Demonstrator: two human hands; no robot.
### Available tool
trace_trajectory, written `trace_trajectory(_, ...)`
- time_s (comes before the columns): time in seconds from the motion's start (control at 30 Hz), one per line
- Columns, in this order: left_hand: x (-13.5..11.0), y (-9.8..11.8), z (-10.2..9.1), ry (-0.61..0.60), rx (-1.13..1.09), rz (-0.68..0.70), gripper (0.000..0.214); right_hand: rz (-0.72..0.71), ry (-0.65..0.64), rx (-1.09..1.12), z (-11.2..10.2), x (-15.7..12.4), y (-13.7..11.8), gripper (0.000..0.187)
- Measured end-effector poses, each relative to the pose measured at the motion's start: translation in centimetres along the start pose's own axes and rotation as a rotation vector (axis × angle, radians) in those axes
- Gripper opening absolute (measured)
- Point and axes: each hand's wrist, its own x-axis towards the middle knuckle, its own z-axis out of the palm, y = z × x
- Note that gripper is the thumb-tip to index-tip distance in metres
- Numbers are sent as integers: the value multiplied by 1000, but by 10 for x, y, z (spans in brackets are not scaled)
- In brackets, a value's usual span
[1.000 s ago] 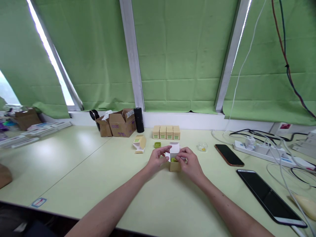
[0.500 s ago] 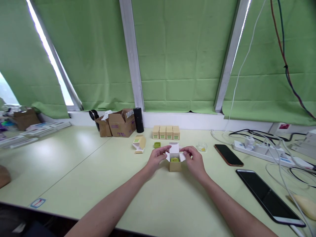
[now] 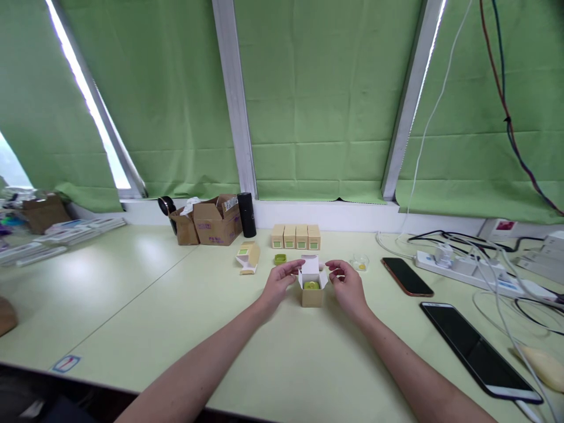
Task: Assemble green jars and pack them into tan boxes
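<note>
A small cardboard box (image 3: 312, 298) stands upright in front of me, its white-lined top flaps raised. Inside sits a round yellow-green item (image 3: 311, 285), partly hidden by the walls. My left hand (image 3: 278, 282) is at the box's left side, fingers stretched toward the left flap; whether they touch it I cannot tell. On the right, my right hand (image 3: 347, 286) is a little apart from the right flap, fingers loosely bent with nothing seen in them. Just behind my left hand lies a small green square container (image 3: 280, 259).
Several closed small boxes (image 3: 295, 237) stand in a row behind. An opened box (image 3: 249, 257) lies at left, a clear cup (image 3: 361, 262) at right. Two phones (image 3: 407, 277), a power strip (image 3: 473, 270) and cables occupy the right. Larger cartons (image 3: 218, 220) and a black cylinder (image 3: 247, 215) stand back left.
The side flaps, spread outward before, now stand more upright. My right hand has come away from the right flap, leaving a small gap. The left hand has barely moved.
</note>
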Motion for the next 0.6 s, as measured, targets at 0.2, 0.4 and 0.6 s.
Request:
trace_trajectory(0.2,-5,1,8,-21,7,23,45,6,-5,69,3,0,2,29)
trace_trajectory(0.4,-9,3,14,-41,38,4,48,19,-20,132,5,-2,1,31)
trace_trajectory(0.6,-10,1,15,-32,108,16,49,11,-24,157,5,-3,0,31)
